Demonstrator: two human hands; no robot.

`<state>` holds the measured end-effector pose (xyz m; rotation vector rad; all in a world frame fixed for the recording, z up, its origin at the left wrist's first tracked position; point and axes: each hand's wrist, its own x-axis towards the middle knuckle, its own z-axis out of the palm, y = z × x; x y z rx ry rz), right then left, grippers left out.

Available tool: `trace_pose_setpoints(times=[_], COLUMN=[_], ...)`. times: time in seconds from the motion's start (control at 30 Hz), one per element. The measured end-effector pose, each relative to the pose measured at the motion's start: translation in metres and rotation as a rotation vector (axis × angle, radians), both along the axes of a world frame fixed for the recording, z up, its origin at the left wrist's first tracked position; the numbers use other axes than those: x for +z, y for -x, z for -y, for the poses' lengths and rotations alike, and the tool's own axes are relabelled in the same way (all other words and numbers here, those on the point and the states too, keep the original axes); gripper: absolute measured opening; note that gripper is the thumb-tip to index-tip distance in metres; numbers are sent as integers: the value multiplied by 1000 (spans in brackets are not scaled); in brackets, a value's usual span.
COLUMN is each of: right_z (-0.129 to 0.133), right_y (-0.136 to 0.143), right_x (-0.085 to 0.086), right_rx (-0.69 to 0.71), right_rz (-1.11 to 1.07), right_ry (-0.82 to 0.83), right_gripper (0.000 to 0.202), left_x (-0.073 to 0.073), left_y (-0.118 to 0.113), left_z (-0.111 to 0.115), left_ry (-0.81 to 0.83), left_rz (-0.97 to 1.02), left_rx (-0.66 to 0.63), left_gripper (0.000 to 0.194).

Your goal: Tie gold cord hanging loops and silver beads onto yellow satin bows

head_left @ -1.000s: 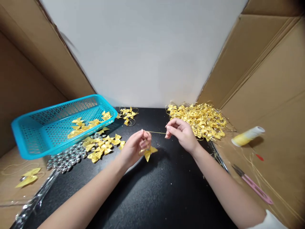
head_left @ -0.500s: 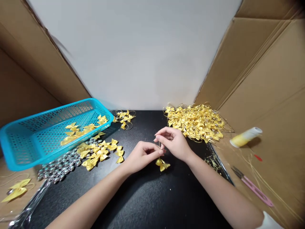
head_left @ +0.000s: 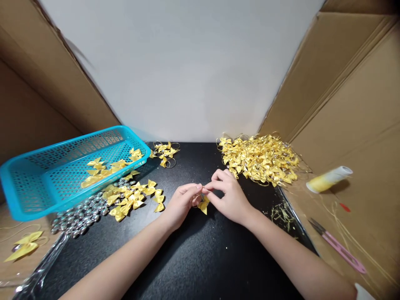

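Yellow against black, held a small bow (head_left: 203, 206) at the centre, hanging just beneath the fingertips. Pinched with the left hand (head_left: 183, 206), thumb and forefinger pressed together above the bow. Set the right hand (head_left: 230, 199) against that pinch from 3 o'clock, fingers bent and tips nearly together; could not tell whether gripping any cord between them.

Judged the step as fine fingertip work, probably on thin cord at the bow, with no finished knot visible. For the next move, looked to need a firm left pinch, a precise right fingertip grip and an even pull, without creasing the ribbon.

Counting the clock from the hands, had a large heap of bows (head_left: 259, 160) at 2 o'clock on the black counter (head_left: 187, 258), a smaller cluster (head_left: 165, 154) between 10 and 11, and loose bows (head_left: 126, 204) near 9. Farther out, between 9 and 10, noted a blue basket (head_left: 9, 191) with more bows inside, silvery beads (head_left: 78, 218) beside its near edge. Found trimmings (head_left: 283, 214) just past 3 o'clock; beyond the counter, saw a yellow-and-white tube (head_left: 329, 179) near 3 and pink-handled snips (head_left: 328, 238) between 3 and 4.
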<state>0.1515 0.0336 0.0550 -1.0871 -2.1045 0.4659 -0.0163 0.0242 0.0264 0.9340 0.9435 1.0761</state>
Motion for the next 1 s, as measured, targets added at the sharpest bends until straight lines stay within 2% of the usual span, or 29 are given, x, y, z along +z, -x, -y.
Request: trace_pose_setpoints(times=[0.13, 0.27, 0.47, 0.57, 0.67, 0.8, 0.9, 1.0], right_z=[3, -1, -10, -14, -17, -18, -16, -16], right_y=[7, 5, -4, -9, -15, -23, -30, -35], right_x=[-16, -25, -24, -23, -18, -2, 13, 23], right_rx=[-48, -83, 149, 218, 209, 278, 323, 350], right_rz=[-43, -107, -37, -22, -2, 52, 136, 182], right_ry=[-45, -109, -168, -220, -235, -183, -112, -49], right_gripper=[20, 19, 18, 16, 17, 14, 12, 10], left_x=[-6, -7, -1, 2, 3, 1, 0, -2], left_y=[2, 4, 7, 7, 5, 7, 10, 12], left_z=[2, 5, 10, 12, 13, 11, 9, 8], left_ry=[-71, -166, -395, -440, -445, -409, -436, -533], left_rz=[-59, -121, -324, -364, -341, -328, -417, -538], left_rx=[17, 18, -105, -171, -207, -148, -99, -78], left_gripper=[36, 30, 22, 22, 23, 24, 23, 21])
